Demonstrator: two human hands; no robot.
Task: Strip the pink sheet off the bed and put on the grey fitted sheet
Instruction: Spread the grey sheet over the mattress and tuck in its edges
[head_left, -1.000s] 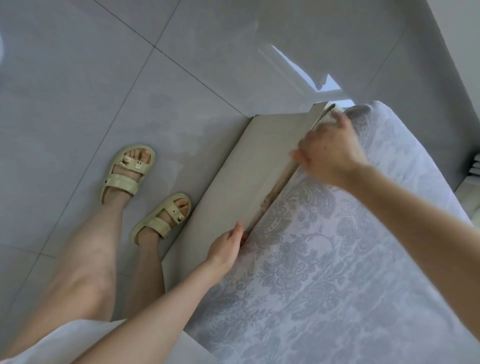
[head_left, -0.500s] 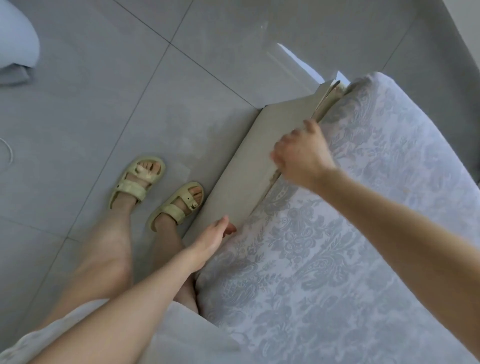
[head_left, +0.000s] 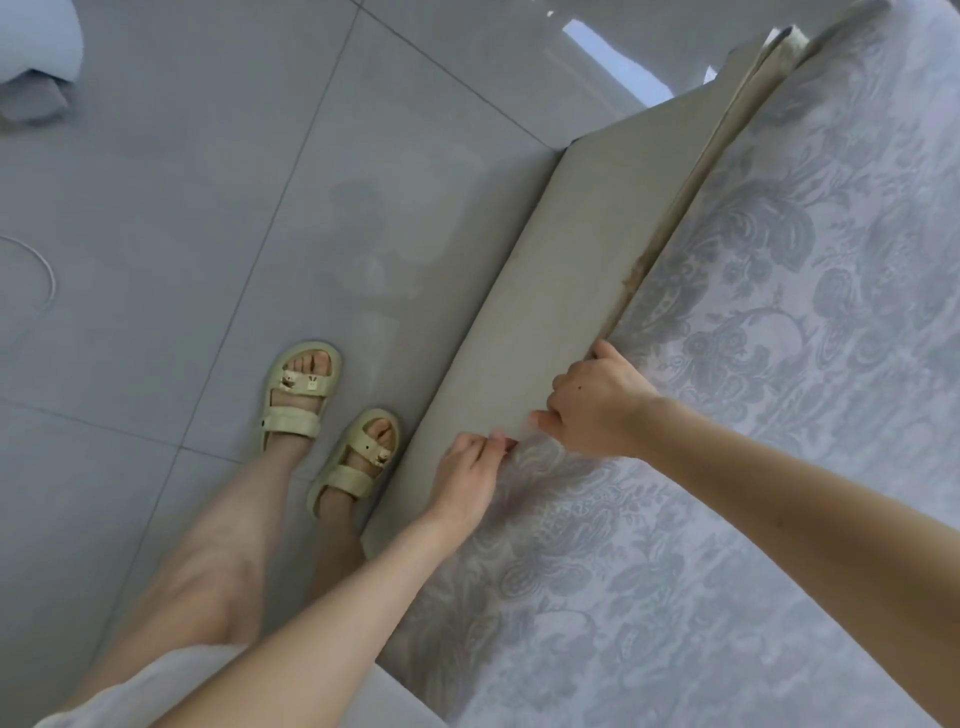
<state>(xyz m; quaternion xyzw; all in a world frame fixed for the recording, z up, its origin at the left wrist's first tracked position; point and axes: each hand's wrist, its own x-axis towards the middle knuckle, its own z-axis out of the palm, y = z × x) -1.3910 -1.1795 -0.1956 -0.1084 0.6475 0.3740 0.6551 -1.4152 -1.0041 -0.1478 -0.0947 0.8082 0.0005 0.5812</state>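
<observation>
A grey sheet with a pale floral pattern (head_left: 753, 467) covers the mattress on the right. Its left edge runs along the beige bed frame (head_left: 545, 291). My left hand (head_left: 467, 475) pinches the sheet's edge at the frame. My right hand (head_left: 597, 402) is just above it with fingers curled round the same edge, tucked in against the frame. No pink sheet is in view.
The grey tiled floor (head_left: 208, 208) fills the left. My feet in pale sandals (head_left: 332, 421) stand beside the frame. A pale bundle of cloth (head_left: 36, 67) lies at the top left corner. A thin white cord (head_left: 41, 270) curves on the floor.
My right hand has come back along the sheet's edge from the far corner to beside my left hand. The view has swung left.
</observation>
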